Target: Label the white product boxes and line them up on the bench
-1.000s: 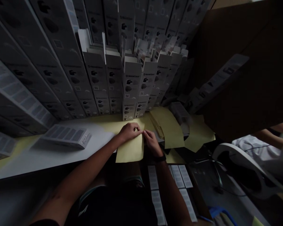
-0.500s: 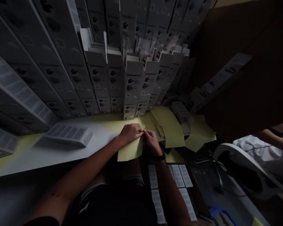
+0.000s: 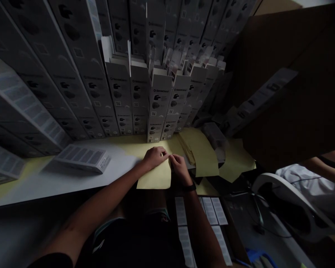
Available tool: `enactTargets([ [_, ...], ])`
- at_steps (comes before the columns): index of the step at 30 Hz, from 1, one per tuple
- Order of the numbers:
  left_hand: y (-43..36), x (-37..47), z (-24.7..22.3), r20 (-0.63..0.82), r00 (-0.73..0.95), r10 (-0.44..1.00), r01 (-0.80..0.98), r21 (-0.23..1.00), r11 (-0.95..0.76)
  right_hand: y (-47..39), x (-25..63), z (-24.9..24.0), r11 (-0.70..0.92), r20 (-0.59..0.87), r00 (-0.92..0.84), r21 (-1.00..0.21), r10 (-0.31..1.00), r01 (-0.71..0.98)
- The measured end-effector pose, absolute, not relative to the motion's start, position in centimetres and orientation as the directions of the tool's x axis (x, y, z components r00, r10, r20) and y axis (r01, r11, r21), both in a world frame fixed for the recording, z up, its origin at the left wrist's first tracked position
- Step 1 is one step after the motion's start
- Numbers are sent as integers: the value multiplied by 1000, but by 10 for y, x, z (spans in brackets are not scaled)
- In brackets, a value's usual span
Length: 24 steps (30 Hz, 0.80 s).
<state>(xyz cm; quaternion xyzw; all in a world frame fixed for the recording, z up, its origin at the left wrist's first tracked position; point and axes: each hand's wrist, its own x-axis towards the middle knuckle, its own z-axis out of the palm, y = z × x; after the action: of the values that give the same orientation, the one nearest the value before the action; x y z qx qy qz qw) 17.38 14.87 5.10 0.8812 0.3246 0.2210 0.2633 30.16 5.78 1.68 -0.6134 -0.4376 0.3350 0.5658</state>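
Observation:
A yellow sheet [image 3: 155, 178] lies at the front edge of the white table [image 3: 72, 186], partly over the edge. My left hand [image 3: 155, 157] rests on it, fingers closed in a pinch near the sheet's upper right corner. My right hand [image 3: 179, 165], with a dark band at the wrist, is also pinched, its fingertips almost touching the left ones. What sits between the fingertips is too small to make out. Just beyond the hands stand upright printed boxes [image 3: 155, 100] with open tops. More yellow sheets [image 3: 203, 152] are stacked right of my right hand.
Tall rows of printed boxes [image 3: 72, 74] fill the back and left. One box [image 3: 85, 158] lies on the table at left. A large brown carton [image 3: 290, 111] is at right, above a white chair [image 3: 284, 197] and another person's arm [image 3: 318, 165]. Boxes fill a carton below.
The yellow sheet under my left hand has turned slightly and shows more of its surface. Both hands keep nearly the same pinch. The view has shifted a little.

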Motion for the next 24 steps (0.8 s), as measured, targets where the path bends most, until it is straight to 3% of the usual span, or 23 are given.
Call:
enactTargets([
  [7, 152, 174, 38, 285, 622, 730, 364, 720, -591, 58, 301, 13, 10, 89, 419, -982, 904, 188],
  [11, 156, 167, 44, 372, 490, 788, 284, 787, -547, 58, 302, 8, -3, 111, 488, -974, 866, 226],
  [14, 145, 146, 56, 448, 354, 821, 216, 815, -538, 49, 296, 10, 9, 172, 583, -962, 794, 271],
  [16, 130, 125, 60, 483, 293, 825, 193, 815, -546, 39, 286, 18, 35, 291, 633, -923, 717, 384],
  [19, 100, 93, 56, 517, 264, 814, 153, 811, -565, 25, 262, 37, 178, 473, 454, -814, 755, 553],
  [22, 76, 66, 48, 536, 241, 809, 87, 818, -568, 21, 232, 54, 372, 450, 90, -822, 889, 431],
  [24, 66, 50, 46, 535, 208, 819, 79, 825, -559, 24, 213, 61, 408, 429, -17, -844, 903, 349],
])
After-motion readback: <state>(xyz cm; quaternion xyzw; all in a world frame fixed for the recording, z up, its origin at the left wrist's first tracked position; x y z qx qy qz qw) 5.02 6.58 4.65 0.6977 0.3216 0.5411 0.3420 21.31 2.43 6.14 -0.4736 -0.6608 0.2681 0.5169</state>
